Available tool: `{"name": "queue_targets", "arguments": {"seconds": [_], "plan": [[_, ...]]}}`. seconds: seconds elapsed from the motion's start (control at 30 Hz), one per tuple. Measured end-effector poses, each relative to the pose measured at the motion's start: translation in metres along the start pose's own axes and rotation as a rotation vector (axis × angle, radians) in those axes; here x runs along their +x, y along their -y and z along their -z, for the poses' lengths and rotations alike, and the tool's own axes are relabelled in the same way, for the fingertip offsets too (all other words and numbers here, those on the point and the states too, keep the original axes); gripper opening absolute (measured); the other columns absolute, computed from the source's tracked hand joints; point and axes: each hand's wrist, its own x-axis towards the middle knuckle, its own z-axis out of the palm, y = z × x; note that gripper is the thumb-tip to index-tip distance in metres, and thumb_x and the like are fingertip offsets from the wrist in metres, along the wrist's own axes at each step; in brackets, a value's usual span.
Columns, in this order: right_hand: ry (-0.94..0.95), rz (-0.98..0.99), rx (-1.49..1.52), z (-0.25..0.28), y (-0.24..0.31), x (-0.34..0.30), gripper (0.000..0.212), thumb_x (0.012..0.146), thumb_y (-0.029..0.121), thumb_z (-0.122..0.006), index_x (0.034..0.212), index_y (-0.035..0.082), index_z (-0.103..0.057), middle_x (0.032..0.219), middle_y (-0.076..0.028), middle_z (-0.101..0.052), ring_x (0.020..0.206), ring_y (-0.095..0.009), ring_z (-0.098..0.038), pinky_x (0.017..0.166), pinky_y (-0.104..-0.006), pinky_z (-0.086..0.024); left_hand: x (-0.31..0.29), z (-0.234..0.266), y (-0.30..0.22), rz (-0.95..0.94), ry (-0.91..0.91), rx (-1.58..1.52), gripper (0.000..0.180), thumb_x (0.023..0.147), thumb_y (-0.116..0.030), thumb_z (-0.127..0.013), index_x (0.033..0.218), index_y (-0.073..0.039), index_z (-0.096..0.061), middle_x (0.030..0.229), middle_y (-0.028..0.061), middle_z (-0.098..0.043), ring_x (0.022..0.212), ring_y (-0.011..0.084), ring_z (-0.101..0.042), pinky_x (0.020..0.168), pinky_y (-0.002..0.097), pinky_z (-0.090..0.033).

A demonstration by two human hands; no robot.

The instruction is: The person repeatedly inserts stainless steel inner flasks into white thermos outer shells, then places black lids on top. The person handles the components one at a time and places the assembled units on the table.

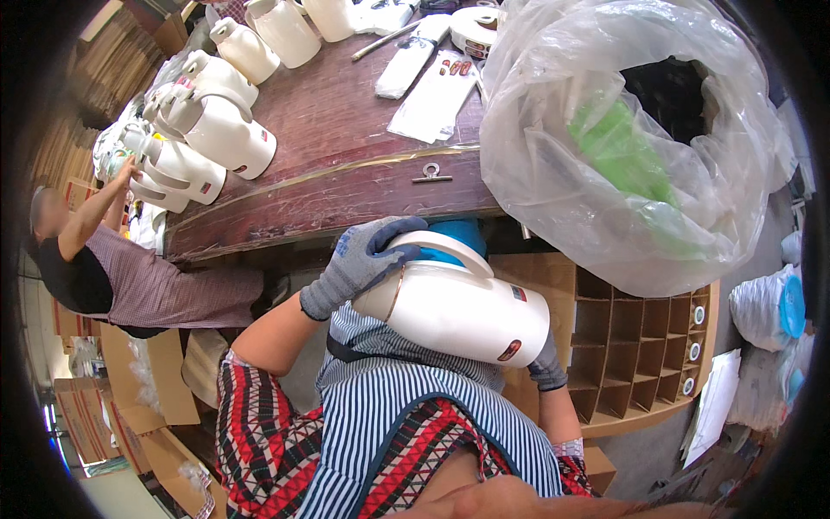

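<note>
A white vacuum jug (458,316) lies on its side in front of my striped apron, its curved handle (454,246) uppermost. Two small dark red labels show on its body. My left hand (359,264), in a grey-blue knit glove, is closed around the handle by the jug's top end. At the base end is my right hand (546,365), gloved the same way, holding the jug from beneath; most of its fingers are hidden behind the body. Just beyond the handle a blue object (458,238) shows in part, its kind unclear.
Several white jugs (229,138) stand on the dark wooden table (337,130), beside plastic sleeves (432,104) and a label roll (474,33). A large clear plastic bag (536,173) rises at the right, above a divided cardboard box (635,342). Another person (147,259) stands at the left.
</note>
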Motion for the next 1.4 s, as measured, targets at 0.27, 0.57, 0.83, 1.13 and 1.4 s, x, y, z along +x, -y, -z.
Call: {"name": "queue_targets", "arguments": {"seconds": [0.27,0.57,0.83,1.13,1.4], "plan": [[0.120,-0.173,0.059,-0.001,0.024,0.000,0.071,0.084,0.018,-0.085,0.146,0.003,-0.052,0.139,-0.014,-0.063,0.126,-0.025,-0.060,0.109,-0.0392,-0.048,0.000,0.003,-0.003,0.022,-0.006,-0.061,0.046,0.093,-0.024,-0.074,0.134,-0.004,-0.066,0.124,0.0139,-0.072,0.112,0.0242,-0.070,0.101,0.0371,-0.054],[0.262,0.023,-0.236,0.001,0.019,-0.003,0.069,0.085,0.021,-0.085,0.144,0.003,-0.054,0.139,-0.013,-0.063,0.127,-0.025,-0.060,0.110,-0.0389,-0.049,-0.003,0.004,-0.003,0.020,0.015,-0.135,0.046,0.093,-0.023,-0.075,0.133,-0.003,-0.066,0.126,0.0138,-0.071,0.114,0.0238,-0.069,0.104,0.0376,-0.053],[0.291,0.039,-0.288,-0.009,0.026,-0.009,0.066,0.086,0.021,-0.084,0.143,0.003,-0.056,0.139,-0.013,-0.063,0.126,-0.025,-0.061,0.110,-0.0386,-0.049,-0.007,0.009,-0.007,-0.076,0.037,-0.015,0.045,0.092,-0.027,-0.074,0.131,-0.004,-0.068,0.124,0.0144,-0.072,0.112,0.0262,-0.070,0.101,0.0384,-0.054],[0.170,-0.128,-0.008,-0.029,0.024,-0.020,0.063,0.089,0.022,-0.081,0.144,0.003,-0.056,0.140,-0.014,-0.063,0.127,-0.026,-0.061,0.111,-0.0395,-0.048,-0.016,0.010,-0.013,-0.192,0.038,0.145,0.053,0.086,-0.031,-0.071,0.130,-0.001,-0.068,0.111,0.0158,-0.071,0.096,0.0294,-0.070,0.088,0.0376,-0.055],[0.159,-0.109,-0.146,-0.040,0.050,-0.022,0.073,0.090,0.023,-0.080,0.151,0.002,-0.046,0.147,-0.016,-0.056,0.135,-0.028,-0.054,0.115,-0.0405,-0.042,-0.025,0.020,0.012,-0.163,0.010,0.092,0.048,0.087,-0.019,-0.073,0.133,-0.005,-0.066,0.112,0.0139,-0.072,0.098,0.0282,-0.072,0.089,0.0370,-0.056]]}}
